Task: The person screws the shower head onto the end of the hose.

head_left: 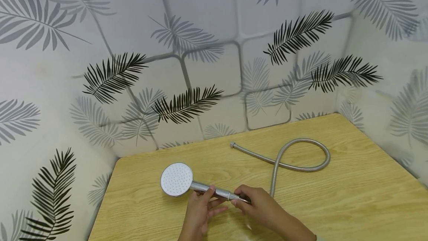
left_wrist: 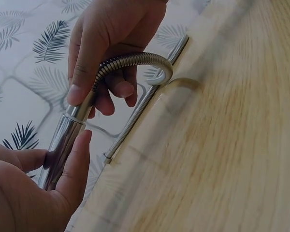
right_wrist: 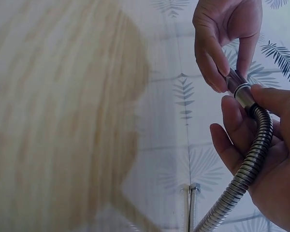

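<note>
A chrome hand shower (head_left: 177, 179) with a round white spray face is held above the table, its face turned up. My left hand (head_left: 199, 209) holds its handle (left_wrist: 59, 150) between thumb and fingers. At the handle's lower end my right hand (head_left: 259, 203) pinches the metal end fitting (right_wrist: 245, 97) of a flexible shower hose (head_left: 274, 176). Fitting and handle meet in line at a pale ring; how far they are screwed together cannot be told. From the fitting the ribbed hose bends away past the right palm, as the right wrist view shows.
The wooden table (head_left: 140, 196) carries the rest of the hose, which crosses itself in one loop to the right. Its free end, with a hex nut (head_left: 232, 144), lies toward the back edge. Leaf-patterned walls (head_left: 210, 70) rise behind and at both sides.
</note>
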Tool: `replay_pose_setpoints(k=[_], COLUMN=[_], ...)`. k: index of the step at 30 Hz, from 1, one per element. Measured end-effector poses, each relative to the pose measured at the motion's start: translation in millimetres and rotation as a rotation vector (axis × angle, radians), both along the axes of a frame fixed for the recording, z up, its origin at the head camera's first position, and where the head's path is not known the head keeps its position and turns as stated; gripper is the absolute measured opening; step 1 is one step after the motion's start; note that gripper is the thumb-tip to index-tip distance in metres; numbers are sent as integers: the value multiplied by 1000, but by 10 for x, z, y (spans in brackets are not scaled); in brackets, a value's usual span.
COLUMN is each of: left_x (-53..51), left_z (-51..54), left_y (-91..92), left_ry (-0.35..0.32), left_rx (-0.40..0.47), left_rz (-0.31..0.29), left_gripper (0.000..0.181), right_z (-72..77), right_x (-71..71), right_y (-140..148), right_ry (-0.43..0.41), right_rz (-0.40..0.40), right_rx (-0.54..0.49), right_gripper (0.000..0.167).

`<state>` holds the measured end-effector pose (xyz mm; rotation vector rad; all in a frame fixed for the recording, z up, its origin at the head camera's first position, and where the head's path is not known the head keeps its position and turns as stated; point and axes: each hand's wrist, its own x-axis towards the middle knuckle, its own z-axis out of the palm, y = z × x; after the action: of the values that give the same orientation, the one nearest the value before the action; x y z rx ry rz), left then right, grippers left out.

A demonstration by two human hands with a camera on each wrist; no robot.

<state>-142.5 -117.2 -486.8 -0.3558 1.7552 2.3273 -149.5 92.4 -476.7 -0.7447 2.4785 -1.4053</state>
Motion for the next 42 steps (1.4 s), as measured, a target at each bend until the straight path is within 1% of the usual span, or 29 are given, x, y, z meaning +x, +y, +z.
replay_pose_setpoints(k=[3, 9, 12, 15, 23, 30, 32, 37, 42], left_x=[18, 26, 18, 16, 26, -2, -8, -1, 29], left_z=[-22, -72, -96, -114, -131, -191, -209, -218, -202], left_y=[-23, -66, -82, -92, -104, -104, -104, -91, -88], left_ry=[-13, -50, -67, -85, -126, -129, -127, -115, -89], left_rx=[-19, -121, -152, -167, -227, -268, -287, -338, -392], left_rz=[-30, -71, -87, -94, -85, -76, -78, -84, -74], left_gripper=[44, 52, 52, 50, 51, 51, 50, 47, 49], right_z=[-8, -21, -28, -37, -54, -63, -64, -62, -76], right_x=[-1, -15, -27, -34, -39, -30, -17, 25, 39], right_y=[-10, -24, -26, -22, -22, -16, -8, 17, 21], right_ry=[18, 41, 37, 33, 25, 25, 32, 77, 121], right_rz=[-7, -12, -5, 1, 15, 38, 40, 63, 77], right_rx=[33, 74, 82, 90, 112, 133, 153, 237, 279], right_gripper=[29, 27, 26, 26, 26, 22, 22, 24, 27])
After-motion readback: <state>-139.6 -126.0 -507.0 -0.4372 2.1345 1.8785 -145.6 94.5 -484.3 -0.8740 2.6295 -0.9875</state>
